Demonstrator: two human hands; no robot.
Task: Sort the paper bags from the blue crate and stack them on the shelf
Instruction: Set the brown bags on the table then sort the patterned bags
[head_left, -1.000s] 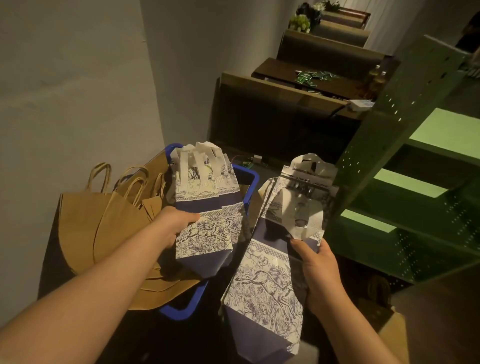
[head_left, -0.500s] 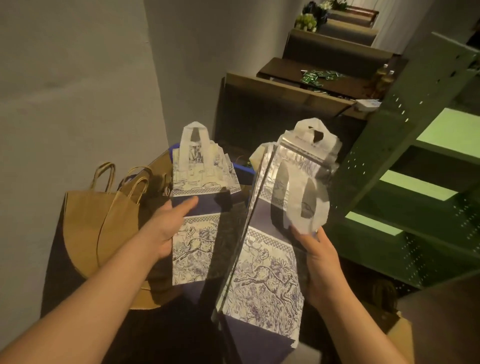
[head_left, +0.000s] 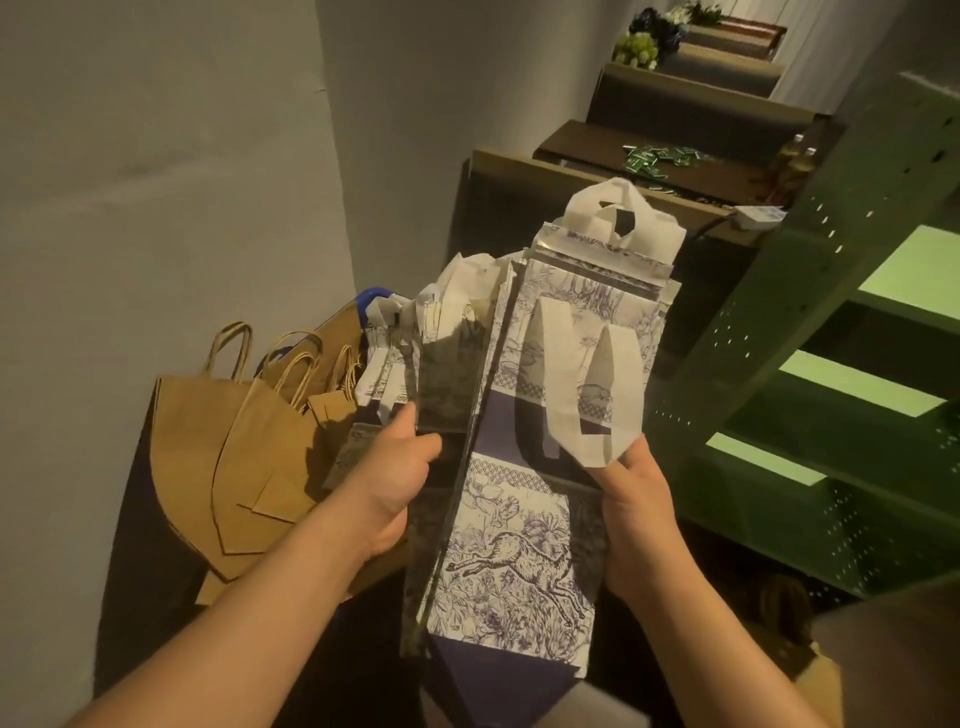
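Grey wall (head_left: 156, 156) backs a cramped corner where the blue crate (head_left: 371, 299) sits, nearly hidden. Left of the crate, brown paper bags (head_left: 228, 457) lean on the wall, apparently already sorted out. Right of the crate, the left hand (head_left: 395, 483) clasps a printed bundle (head_left: 447, 374) edge-on against the printed stack (head_left: 519, 519), which the right hand (head_left: 641, 514) grips, likely merging matching bags. Farther right, the green shelf (head_left: 857, 395) waits.

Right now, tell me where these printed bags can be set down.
The lit green shelf boards on the right show bare surface between the perforated uprights. The left is crowded: brown paper bags lean there against the wall, hiding most of the blue crate.
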